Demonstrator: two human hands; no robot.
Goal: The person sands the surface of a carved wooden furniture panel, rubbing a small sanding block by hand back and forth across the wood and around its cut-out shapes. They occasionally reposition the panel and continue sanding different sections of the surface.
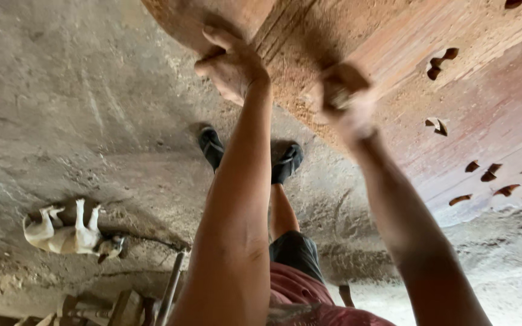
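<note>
Overhead, both hands' fingers (209,37) press the wooden slab (394,42)

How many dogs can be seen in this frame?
1. A white-and-tan dog stands on the concrete floor, at the picture's lower left, well apart from both hands on the wooden slab. Others could be outside the frame.

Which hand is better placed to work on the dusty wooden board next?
Probably the right hand: its fingers hold a small brown block against the wooden board, on its sawdust-covered face. The left hand only rests at the board's edge, seemingly steadying it.
</note>
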